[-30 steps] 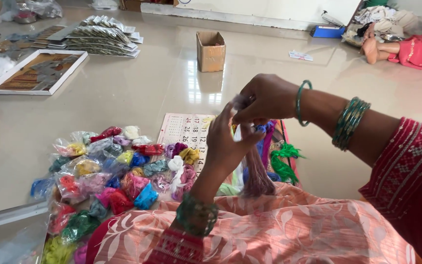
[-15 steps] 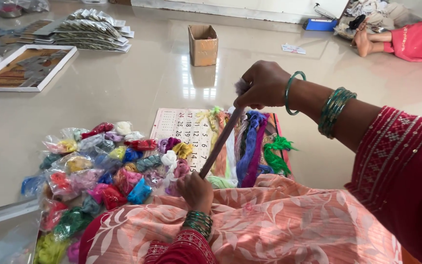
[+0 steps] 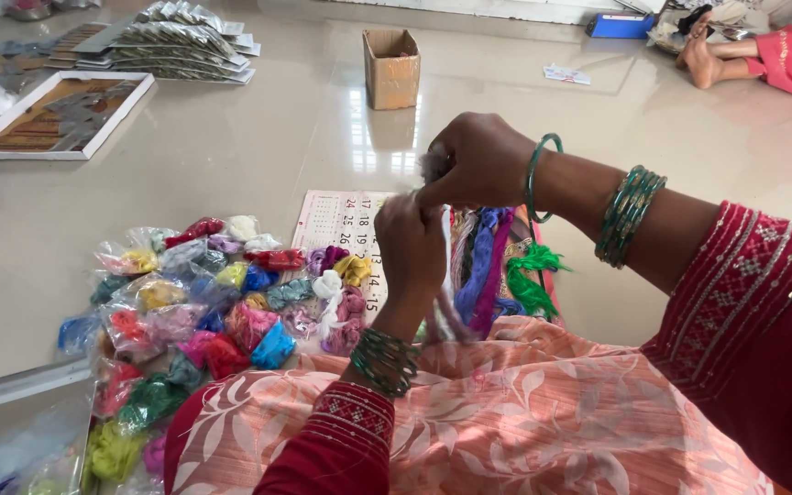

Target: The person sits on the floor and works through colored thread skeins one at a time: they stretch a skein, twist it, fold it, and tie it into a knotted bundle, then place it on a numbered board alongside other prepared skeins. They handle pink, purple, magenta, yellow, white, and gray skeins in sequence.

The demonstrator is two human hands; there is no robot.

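Two hands meet at the middle of the view, above a wide glossy beige floor [image 3: 258, 147] that fills most of the scene. Across the lower part spreads a peach cloth with a pale leaf print [image 3: 506, 422], draped over the person's lap, with dark red embroidered sleeves at each side. Left of it lies a big heap of small clear packets of coloured thread [image 3: 203, 302] in red, blue, yellow, green and pink, resting on the floor and touching the cloth's edge. A printed sheet with a number grid [image 3: 341, 220] lies flat beneath the far side of that heap. At the upper left sits a framed picture board [image 3: 57, 115], and behind it a stack of flat silvery packets [image 3: 185, 41]. A small open cardboard box [image 3: 391, 66] stands upright well beyond the hands. Another person's bare feet and pink clothing show at the top right corner.

Hanging bunches of thread [image 3: 488, 266] in blue, purple and bright green lie just beyond the lap, under the right forearm. The right hand [image 3: 478, 160], green bangles at its wrist, is closed with its fingers pinched on a pale mauve thread skein [image 3: 434, 165]. The left hand [image 3: 412, 247] rises just below it, fingertips closed on the same skein, so the two hands touch; the skein's blurred tail trails down toward the lap.
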